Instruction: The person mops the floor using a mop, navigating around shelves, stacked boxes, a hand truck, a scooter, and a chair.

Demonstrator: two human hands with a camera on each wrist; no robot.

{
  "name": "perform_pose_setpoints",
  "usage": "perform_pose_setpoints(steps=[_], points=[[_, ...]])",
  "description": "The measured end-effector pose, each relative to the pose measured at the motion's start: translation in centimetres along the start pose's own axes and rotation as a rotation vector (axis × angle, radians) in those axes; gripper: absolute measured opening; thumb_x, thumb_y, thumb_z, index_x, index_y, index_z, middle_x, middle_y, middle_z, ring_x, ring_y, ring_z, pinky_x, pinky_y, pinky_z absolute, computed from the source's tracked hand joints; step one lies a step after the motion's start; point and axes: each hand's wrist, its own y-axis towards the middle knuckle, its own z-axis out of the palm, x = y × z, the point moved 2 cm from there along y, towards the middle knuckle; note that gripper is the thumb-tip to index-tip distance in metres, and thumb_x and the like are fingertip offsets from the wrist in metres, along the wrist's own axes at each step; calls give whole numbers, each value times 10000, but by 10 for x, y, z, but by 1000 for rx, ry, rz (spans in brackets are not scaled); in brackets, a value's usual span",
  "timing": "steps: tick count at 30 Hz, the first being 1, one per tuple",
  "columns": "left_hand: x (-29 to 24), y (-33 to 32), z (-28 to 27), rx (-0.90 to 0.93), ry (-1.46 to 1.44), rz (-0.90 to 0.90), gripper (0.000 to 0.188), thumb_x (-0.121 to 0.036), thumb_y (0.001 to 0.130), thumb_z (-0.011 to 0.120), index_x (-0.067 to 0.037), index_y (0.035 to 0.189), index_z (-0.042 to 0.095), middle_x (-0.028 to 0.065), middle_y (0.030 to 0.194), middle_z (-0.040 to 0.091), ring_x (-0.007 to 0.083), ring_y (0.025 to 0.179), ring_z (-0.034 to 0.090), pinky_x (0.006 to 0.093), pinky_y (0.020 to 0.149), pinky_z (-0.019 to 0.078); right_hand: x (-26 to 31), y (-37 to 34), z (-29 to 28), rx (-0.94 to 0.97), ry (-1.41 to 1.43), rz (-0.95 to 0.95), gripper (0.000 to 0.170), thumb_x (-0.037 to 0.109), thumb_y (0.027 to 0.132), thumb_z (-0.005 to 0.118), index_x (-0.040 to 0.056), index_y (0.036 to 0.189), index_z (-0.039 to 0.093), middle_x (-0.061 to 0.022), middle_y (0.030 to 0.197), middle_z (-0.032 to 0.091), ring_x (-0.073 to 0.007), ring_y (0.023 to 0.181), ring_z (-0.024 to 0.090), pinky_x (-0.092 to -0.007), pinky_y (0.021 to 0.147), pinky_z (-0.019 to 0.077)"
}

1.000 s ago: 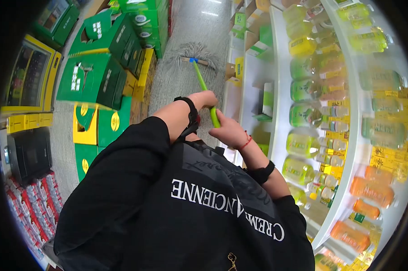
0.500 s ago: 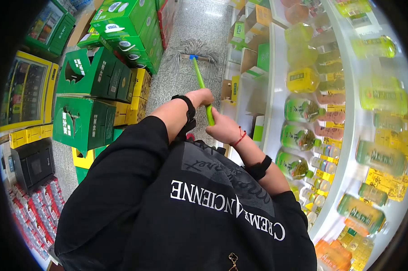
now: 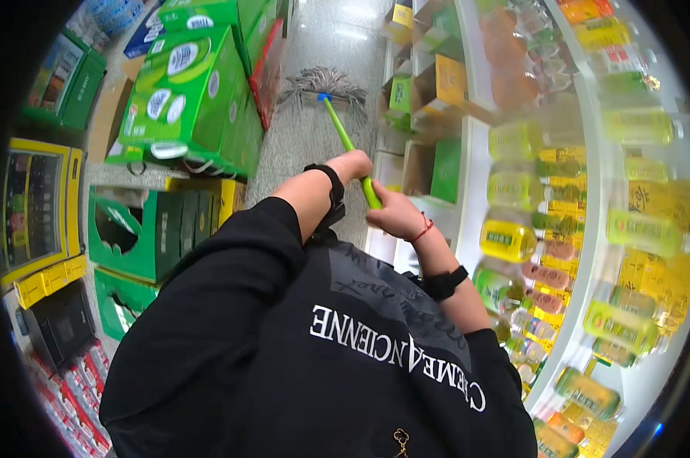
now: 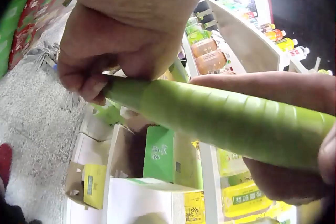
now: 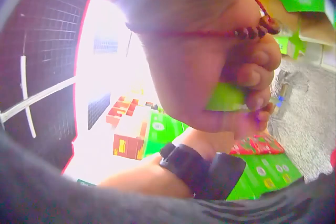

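A string mop with a green handle slants forward and down along the aisle in the head view. Its grey strands spread over the floor, under a blue clamp. My left hand curls round the handle lower down, nearer the mop head. Just behind it, my right hand, with a red bracelet at the wrist, grips the thick ribbed end. In the right wrist view the handle's green butt shows within the right hand's curled fingers.
Green cartons are stacked along the left side, with torn dark green boxes nearer. White shelves with bottled drinks and small boxes line the right. A yellow-framed cooler stands far left. The speckled floor runs between.
The cartons and shelves have slid back towards me in the head view, as I move up the aisle. The mop stays ahead on the floor, and both hands keep their hold.
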Motion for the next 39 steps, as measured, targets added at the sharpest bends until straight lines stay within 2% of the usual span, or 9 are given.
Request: perform_pose_setpoints(steps=[2, 3, 6, 10, 20, 23, 30, 35, 39], points=[[38, 24, -12, -44, -207, -84, 151, -158, 793, 508, -84, 793, 640, 97, 792, 642, 248, 715, 627, 331, 605, 487, 7, 27, -36, -82, 42, -21, 606, 235, 653, 528, 74, 1217, 377, -252, 789, 570, -395, 773, 552, -408, 693, 438], [43, -4, -53, 74, -795, -394, 203, -185, 825, 465, -78, 818, 637, 118, 813, 637, 254, 721, 618, 338, 607, 480, 9, 34, -46, -62, 82, 15, 600, 235, 653, 528, 81, 1214, 383, -248, 783, 571, -388, 772, 554, -403, 694, 439], [65, 33, -31, -69, -157, -16, 277, -252, 843, 445, -43, 833, 627, 152, 823, 627, 276, 738, 607, 343, 613, 469, 11, 53, -65, -31, 99, 76, 667, 230, 638, 548, 46, 1249, 352, -236, 850, 570, -325, 809, 561, -348, 729, 433], [99, 32, -59, 20, -889, -511, 310, -226, 832, 410, -25, 944, 617, 172, 984, 595, 319, 929, 568, 370, 800, 449, 4, 87, -84, -55, 80, 75, 744, 223, 625, 567, 7, 1289, 312, -230, 953, 562, -267, 866, 560, -297, 775, 420], [209, 116, -79, 75, -908, -600, 361, -307, 830, 433, -30, 988, 602, 175, 1002, 587, 311, 971, 550, 360, 829, 433, -16, 196, -168, -8, 3, 10, 763, 239, 629, 555, -13, 1291, 272, -264, 905, 562, -340, 847, 562, -354, 744, 436], [265, 186, -46, -8, -549, -338, 275, -278, 804, 488, -57, 911, 613, 148, 864, 615, 294, 786, 607, 372, 667, 473, -17, 239, -214, 30, -48, 23, 748, 249, 639, 532, -10, 1290, 271, -270, 923, 557, -348, 868, 554, -353, 760, 433], [339, 195, -130, 194, -592, -356, 274, -275, 852, 415, -56, 886, 576, 102, 800, 610, 267, 736, 605, 333, 631, 467, -13, 313, -291, 110, -42, 34, 727, 244, 648, 522, 0, 1288, 277, -270, 961, 548, -358, 913, 540, -362, 788, 425], [380, 222, -150, 191, -703, -543, 329, -299, 873, 377, -38, 952, 562, 110, 931, 586, 236, 869, 580, 314, 700, 449, -15, 348, -333, 71, -47, 32, 726, 241, 646, 525, 13, 1293, 285, -266, 965, 549, -352, 909, 543, -364, 785, 425], [429, 266, -140, 279, -669, -406, 367, -324, 869, 388, -38, 1045, 537, 112, 1031, 562, 222, 925, 570, 320, 736, 450, -23, 389, -358, 47, -18, 47, 722, 232, 651, 530, 36, 1300, 282, -261, 901, 564, -363, 856, 556, -378, 755, 436]])
